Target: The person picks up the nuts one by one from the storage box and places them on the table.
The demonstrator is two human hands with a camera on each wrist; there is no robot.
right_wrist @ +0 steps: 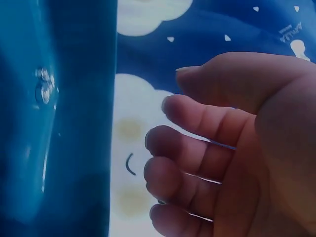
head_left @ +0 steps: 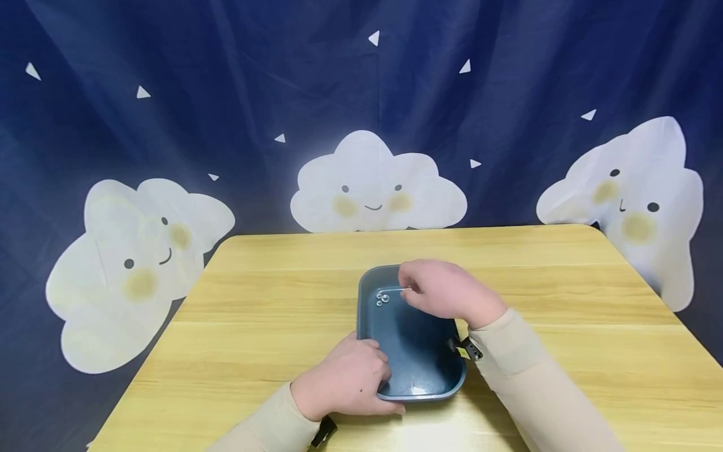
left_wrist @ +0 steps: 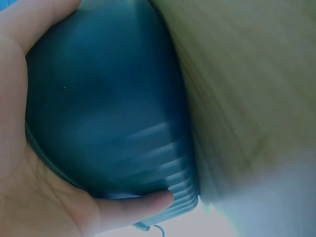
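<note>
A dark blue-green rectangular tray (head_left: 418,351) with rounded corners sits on the table. My left hand (head_left: 350,380) grips its near left corner, fingers over the rim; in the left wrist view the hand wraps the tray's outer wall (left_wrist: 108,98). Several small shiny ring-like pieces (head_left: 385,299) lie at the tray's far left inside. Over the far right part of the tray is my right hand (head_left: 446,292), its fingers loosely bent. The right wrist view shows a gap between thumb and fingers (right_wrist: 168,143), with nothing held there.
The light wooden table (head_left: 271,301) spreads around the tray on all sides. Behind its far edge hangs a dark blue curtain (head_left: 316,75) with white clouds and small triangles. A black strap device (head_left: 469,348) sits on the right wrist, above the tray's right rim.
</note>
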